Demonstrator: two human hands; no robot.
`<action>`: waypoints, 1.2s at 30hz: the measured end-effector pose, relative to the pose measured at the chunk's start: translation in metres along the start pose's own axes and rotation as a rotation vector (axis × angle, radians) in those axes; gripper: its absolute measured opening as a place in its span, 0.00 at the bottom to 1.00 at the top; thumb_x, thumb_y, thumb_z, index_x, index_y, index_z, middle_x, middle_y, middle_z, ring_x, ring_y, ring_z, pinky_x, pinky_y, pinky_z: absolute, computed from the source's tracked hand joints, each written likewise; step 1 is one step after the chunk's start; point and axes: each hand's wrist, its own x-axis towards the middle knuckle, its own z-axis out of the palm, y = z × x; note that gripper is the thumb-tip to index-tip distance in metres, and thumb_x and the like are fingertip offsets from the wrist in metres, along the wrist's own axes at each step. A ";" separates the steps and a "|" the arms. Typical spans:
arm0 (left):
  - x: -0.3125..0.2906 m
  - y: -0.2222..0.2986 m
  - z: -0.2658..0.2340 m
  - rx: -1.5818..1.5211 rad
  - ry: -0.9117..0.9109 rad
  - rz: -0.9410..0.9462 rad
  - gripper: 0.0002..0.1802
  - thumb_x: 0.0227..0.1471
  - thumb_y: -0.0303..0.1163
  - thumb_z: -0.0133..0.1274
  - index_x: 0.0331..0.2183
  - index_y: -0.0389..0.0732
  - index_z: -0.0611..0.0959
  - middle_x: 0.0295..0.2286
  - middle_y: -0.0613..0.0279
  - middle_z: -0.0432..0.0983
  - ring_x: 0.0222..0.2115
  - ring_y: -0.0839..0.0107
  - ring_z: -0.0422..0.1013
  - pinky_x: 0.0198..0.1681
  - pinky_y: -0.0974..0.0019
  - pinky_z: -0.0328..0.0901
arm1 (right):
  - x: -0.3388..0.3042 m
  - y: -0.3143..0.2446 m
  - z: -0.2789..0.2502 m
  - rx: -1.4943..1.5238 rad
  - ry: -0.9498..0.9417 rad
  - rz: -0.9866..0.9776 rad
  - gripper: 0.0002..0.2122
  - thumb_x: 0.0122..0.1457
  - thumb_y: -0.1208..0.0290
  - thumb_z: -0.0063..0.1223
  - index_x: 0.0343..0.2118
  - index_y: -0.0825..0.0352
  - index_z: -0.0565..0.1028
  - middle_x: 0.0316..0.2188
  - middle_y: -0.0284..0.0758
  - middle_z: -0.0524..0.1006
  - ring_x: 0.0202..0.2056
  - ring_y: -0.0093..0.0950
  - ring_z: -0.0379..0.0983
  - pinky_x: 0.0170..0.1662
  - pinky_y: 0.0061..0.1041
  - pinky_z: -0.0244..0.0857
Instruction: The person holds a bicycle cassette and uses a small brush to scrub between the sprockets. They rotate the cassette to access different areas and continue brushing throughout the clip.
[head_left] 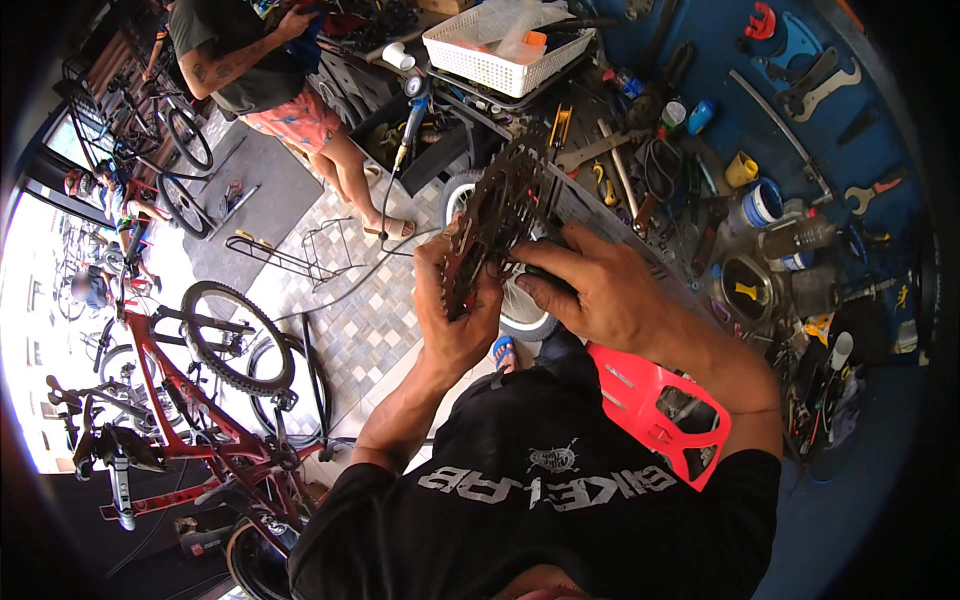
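A dark, toothed bicycle chainring [490, 215] is held up in front of my chest, tilted on edge. My left hand [455, 305] grips its lower left side, with the fingers behind it and the thumb on the near face. On its right, my right hand [600, 290] has the thumb and fingers pinched together close to the chainring's middle. Something dark shows between those fingers, but I cannot make out what it is. Part of a white-rimmed wheel [525, 315] shows below and behind the chainring.
At right, a cluttered bench holds tools, a yellow cup [741, 170] and a bottle [797, 236]; wrenches [832, 88] hang on the blue wall. A white basket [508, 62] stands ahead. Red bicycle [190, 400] at left. Red plastic piece [665, 405] by my right arm. Another person [235, 65] stands far left.
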 end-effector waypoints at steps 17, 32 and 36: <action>0.004 -0.016 -0.003 -0.025 0.007 0.202 0.30 0.58 0.15 0.54 0.60 0.29 0.66 0.49 0.44 0.75 0.47 0.63 0.75 0.50 0.63 0.69 | -0.009 -0.013 0.017 1.898 -0.251 0.919 0.18 0.75 0.52 0.42 0.56 0.59 0.71 0.31 0.34 0.71 0.16 0.19 0.67 0.16 0.19 0.63; 0.004 0.011 -0.003 -1.013 0.208 -0.620 0.29 0.59 0.20 0.55 0.61 0.33 0.69 0.51 0.45 0.77 0.48 0.53 0.79 0.51 0.48 0.78 | -0.005 -0.017 -0.007 0.299 0.318 0.146 0.10 0.56 0.72 0.68 0.32 0.68 0.74 0.29 0.35 0.75 0.30 0.28 0.74 0.33 0.28 0.67; 0.000 0.016 -0.004 -1.035 0.194 -0.618 0.29 0.59 0.20 0.54 0.61 0.33 0.68 0.51 0.45 0.77 0.48 0.53 0.79 0.52 0.48 0.78 | 0.001 -0.025 -0.006 0.268 0.301 0.146 0.10 0.58 0.70 0.67 0.33 0.68 0.74 0.31 0.38 0.76 0.31 0.32 0.76 0.36 0.30 0.70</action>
